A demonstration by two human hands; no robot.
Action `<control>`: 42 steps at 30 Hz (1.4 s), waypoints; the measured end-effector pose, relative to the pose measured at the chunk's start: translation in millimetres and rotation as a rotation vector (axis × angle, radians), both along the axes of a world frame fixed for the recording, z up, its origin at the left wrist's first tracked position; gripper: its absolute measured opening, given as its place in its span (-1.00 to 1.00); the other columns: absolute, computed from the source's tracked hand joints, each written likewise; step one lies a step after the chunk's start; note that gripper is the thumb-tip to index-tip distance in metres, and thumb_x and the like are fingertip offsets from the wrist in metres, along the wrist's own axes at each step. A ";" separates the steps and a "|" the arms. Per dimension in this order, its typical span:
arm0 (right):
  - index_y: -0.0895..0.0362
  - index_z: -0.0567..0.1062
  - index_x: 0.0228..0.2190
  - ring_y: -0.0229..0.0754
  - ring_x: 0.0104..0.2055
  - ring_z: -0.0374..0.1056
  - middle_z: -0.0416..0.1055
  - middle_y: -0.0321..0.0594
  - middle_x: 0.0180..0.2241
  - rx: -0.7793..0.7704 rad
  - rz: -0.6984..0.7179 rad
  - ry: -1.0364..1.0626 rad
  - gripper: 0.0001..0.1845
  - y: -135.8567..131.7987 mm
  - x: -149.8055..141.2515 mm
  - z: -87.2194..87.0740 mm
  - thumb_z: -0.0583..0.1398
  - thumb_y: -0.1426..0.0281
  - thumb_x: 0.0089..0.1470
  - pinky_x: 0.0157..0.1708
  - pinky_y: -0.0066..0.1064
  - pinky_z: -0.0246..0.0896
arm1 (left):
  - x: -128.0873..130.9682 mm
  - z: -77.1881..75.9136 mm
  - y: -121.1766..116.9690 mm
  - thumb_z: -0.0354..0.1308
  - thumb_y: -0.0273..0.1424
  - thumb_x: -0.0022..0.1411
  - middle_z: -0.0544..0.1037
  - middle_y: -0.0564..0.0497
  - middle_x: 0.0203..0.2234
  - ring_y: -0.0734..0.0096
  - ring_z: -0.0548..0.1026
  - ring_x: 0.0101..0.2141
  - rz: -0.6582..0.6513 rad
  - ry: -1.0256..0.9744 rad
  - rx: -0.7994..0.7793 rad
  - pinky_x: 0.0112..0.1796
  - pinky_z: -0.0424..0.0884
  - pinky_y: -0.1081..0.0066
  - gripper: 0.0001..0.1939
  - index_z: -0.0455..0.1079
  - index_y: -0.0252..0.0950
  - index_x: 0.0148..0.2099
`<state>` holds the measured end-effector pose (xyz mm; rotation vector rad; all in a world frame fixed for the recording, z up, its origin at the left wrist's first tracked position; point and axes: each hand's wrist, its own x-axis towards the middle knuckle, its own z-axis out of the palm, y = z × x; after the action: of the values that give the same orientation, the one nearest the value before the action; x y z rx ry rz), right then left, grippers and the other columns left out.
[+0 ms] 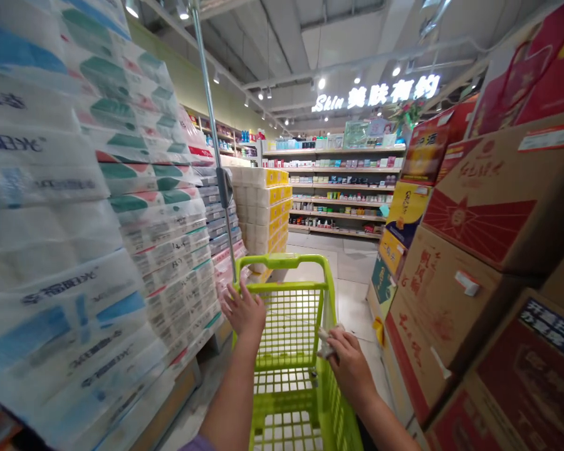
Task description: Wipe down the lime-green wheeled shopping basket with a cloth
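Note:
A lime-green plastic shopping trolley (289,287) stands in the aisle right before me, with grid walls and a grid bottom. My left hand (245,308) is at its left upper side, fingers spread, by the rim; whether the palm presses on it is hidden. Over the right side wall, my right hand (350,360) has its fingers closed on a crumpled whitish cloth or tissue (328,342), close to the rim. A metal pole (208,88) with a dark grey clamp (224,186) rises beside the trolley's far left corner.
Wrapped tissue packs (164,207) are stacked high along the left, with yellow-and-white packs (266,207) farther on. Cardboard cartons (451,288) line the right side. Shelves (343,170) of small goods cross the far end, below a lit sign (376,93). Pale floor tiles (352,269) run between.

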<state>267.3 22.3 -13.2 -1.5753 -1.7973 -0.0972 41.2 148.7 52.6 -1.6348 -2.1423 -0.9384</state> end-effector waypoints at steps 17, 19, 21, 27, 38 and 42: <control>0.20 0.53 -0.15 0.10 0.29 -0.02 0.26 0.08 0.16 0.181 -0.398 0.144 -0.61 192.9 -15.0 38.3 -0.02 0.52 0.11 0.19 0.07 -0.07 | -11.3 -28.3 0.8 -0.01 -0.33 0.26 0.04 -0.35 0.29 -0.12 0.35 0.00 -0.015 0.070 -0.122 -0.19 0.39 0.05 -0.48 0.23 -0.22 0.26; 0.21 0.52 -0.14 0.05 0.32 -0.08 0.26 0.06 0.16 0.251 -0.323 0.102 -0.62 192.5 -22.7 31.0 -0.04 0.50 0.15 0.22 0.04 -0.10 | -12.3 -28.7 2.4 0.00 -0.33 0.26 0.04 -0.34 0.29 -0.13 0.34 0.01 -0.012 0.061 -0.134 -0.17 0.39 0.04 -0.47 0.22 -0.21 0.27; 0.18 0.52 -0.16 -0.02 0.32 -0.07 0.25 -0.01 0.18 0.279 -0.221 0.062 -0.63 192.4 -31.7 28.0 -0.04 0.48 0.18 0.23 -0.03 -0.08 | -12.3 -28.7 3.9 0.00 -0.32 0.25 0.03 -0.34 0.30 -0.15 0.33 0.03 -0.010 0.059 -0.152 -0.17 0.38 0.04 -0.46 0.20 -0.21 0.28; 0.11 0.39 0.06 -0.09 0.17 0.19 0.36 -0.10 0.10 0.206 -0.075 0.067 -0.53 195.2 -47.4 27.3 -0.04 0.51 0.16 0.19 -0.12 0.01 | -10.6 -30.2 5.9 0.00 -0.32 0.27 -0.02 -0.34 0.31 -0.19 0.28 0.07 -0.046 0.052 -0.172 -0.11 0.35 0.00 -0.46 0.18 -0.21 0.29; 0.06 0.41 0.01 -0.01 0.22 0.06 0.30 -0.15 0.12 0.132 -0.066 -0.013 -0.60 186.7 -63.1 30.5 0.03 0.43 0.14 0.24 -0.02 -0.20 | -4.5 -31.6 3.4 0.02 -0.32 0.26 -0.03 -0.29 0.33 -0.35 0.08 0.21 -0.046 0.120 -0.200 0.01 0.23 -0.10 -0.46 0.19 -0.19 0.28; 0.16 0.42 0.00 0.05 0.20 0.05 0.31 -0.03 0.09 0.139 -0.183 0.019 -0.61 188.8 -67.0 31.0 0.04 0.41 0.14 0.23 -0.03 -0.17 | -2.6 -34.8 4.9 0.05 -0.31 0.24 0.00 -0.26 0.32 -0.40 0.02 0.23 -0.042 0.174 -0.199 0.03 0.19 -0.13 -0.43 0.16 -0.17 0.30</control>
<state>200.2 211.1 17.8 -1.6308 -1.5931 -0.2863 38.6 153.6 17.7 -1.7878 -2.1463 -0.5843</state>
